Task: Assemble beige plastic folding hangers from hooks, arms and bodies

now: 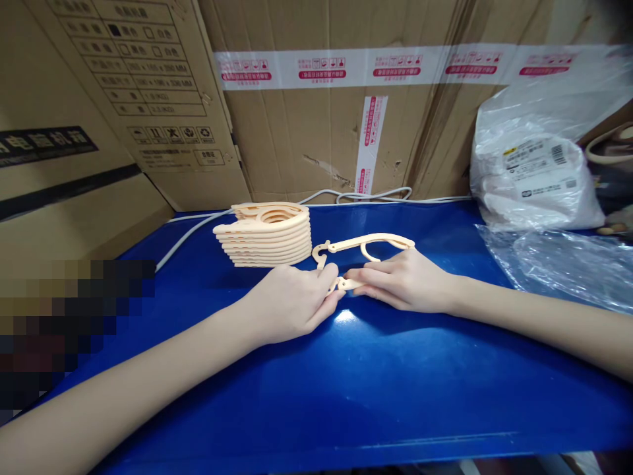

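Both hands grip a cream plastic folding hanger above the blue table. My left hand pinches its jointed middle, thumb and fingers closed on it. Close to the right, my right hand has its fingers closed round a short arm of the same hanger. One long arm and a curved hook stretch behind my right hand, partly hidden by it. Just beyond my left hand stands a neat stack of matching folded hangers, several high.
A blue table lies under everything. Large cardboard boxes wall off the back and left. A white cable runs along the rear edge. At right are a white plastic package and a clear plastic bag.
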Motion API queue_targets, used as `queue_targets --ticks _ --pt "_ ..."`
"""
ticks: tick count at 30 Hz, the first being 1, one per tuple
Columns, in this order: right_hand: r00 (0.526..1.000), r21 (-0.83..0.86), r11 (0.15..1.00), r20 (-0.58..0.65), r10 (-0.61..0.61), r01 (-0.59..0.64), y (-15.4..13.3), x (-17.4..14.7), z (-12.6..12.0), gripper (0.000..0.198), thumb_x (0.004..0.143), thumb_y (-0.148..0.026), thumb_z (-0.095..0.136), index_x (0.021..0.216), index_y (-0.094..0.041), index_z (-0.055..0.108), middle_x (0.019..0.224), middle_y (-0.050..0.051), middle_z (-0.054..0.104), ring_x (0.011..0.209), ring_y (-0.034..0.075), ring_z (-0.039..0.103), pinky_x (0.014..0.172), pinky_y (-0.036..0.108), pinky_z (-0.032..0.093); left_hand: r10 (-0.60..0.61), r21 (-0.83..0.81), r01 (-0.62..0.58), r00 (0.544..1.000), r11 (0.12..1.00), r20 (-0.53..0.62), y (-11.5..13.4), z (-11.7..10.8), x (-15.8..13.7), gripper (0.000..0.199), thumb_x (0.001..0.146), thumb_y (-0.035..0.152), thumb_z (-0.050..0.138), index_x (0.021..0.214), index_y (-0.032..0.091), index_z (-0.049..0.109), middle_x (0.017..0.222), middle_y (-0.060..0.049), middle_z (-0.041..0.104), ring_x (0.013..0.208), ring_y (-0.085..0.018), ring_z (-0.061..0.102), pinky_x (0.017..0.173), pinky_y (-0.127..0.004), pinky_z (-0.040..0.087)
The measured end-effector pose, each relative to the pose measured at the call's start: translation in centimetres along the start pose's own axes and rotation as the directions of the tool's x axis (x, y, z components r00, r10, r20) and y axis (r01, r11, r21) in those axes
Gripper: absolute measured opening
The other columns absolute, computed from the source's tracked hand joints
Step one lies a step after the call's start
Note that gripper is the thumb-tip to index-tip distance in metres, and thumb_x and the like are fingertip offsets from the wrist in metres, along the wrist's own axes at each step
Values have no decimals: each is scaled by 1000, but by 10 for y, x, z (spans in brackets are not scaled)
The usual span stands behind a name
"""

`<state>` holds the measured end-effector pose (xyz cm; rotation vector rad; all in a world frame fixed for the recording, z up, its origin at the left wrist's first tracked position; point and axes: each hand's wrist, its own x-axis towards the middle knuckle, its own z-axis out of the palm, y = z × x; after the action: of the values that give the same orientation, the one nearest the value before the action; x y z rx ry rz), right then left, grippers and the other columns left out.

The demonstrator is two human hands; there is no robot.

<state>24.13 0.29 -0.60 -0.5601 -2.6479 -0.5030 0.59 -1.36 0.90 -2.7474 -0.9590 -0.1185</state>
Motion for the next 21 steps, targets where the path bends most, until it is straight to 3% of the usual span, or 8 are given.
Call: queue_targets --ticks 6,14,21 --pt "999 22 1000 32 -4 3 1 -1 -1 37 104 -33 36 116 -13 64 76 1 70 56 9 60 45 26 27 -10 -9 11 999 1000 39 5 -2 2 26 99 29 31 97 16 54 69 -3 67 53 -20 63 43 -29 32" --pt "998 76 997 57 25 -29 3 0 -1 41 105 -34 31 119 -14 64 78 3 71 58 9 61 49 24 31 29 189 -16 997 982 -65 6 0 1 32 100 26 28 104 10 55 74 -7 68 59 -21 67 42 -28 33" --pt "1000 -40 999 -21 17 -17 0 -3 0 39 105 -33 32 117 -15 65 72 0 69 56 7 59 46 24 27 -82 -82 89 992 993 92 7 -9 1 33 103 32 23 102 16 51 75 -4 67 62 -23 66 49 -30 39"
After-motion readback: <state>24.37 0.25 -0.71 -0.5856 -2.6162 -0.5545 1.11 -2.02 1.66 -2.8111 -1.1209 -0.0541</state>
